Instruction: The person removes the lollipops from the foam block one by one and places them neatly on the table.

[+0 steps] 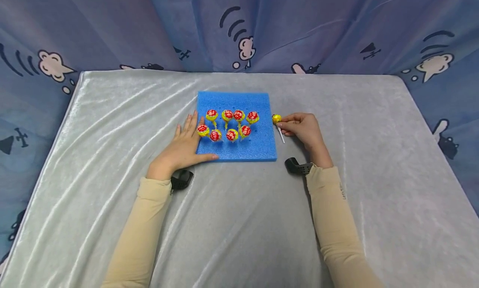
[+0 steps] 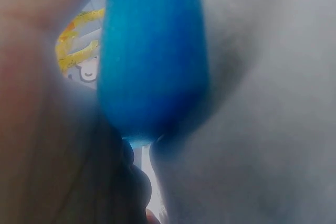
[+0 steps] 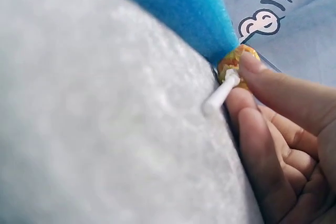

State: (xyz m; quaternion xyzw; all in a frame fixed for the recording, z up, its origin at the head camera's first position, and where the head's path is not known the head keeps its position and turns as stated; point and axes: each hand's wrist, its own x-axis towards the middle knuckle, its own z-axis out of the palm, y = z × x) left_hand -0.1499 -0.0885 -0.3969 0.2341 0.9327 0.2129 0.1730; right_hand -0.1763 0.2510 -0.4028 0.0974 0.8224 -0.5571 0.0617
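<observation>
A blue foam block (image 1: 258, 148) lies flat on the table, with several lollipops in red and yellow wrappers standing in it in two rows. My left hand (image 1: 183, 148) rests on the block's left edge, fingers spread and straight, thumb along the near edge. The nearest lollipop (image 1: 203, 130) stands by its fingertips. Just off the block's right edge, my right hand (image 1: 301, 128) pinches a yellow-wrapped lollipop (image 1: 276, 118) between thumb and fingers at its head. In the right wrist view its white stick (image 3: 220, 94) points toward the camera, and the head is beside the foam.
A pale grey velvety cloth (image 1: 239, 230) covers the table. Behind it hangs a blue patterned curtain (image 1: 284, 30). Small holes dot the foam's top. Black wrist cameras sit at the left wrist (image 1: 182, 180) and the right wrist (image 1: 297, 166).
</observation>
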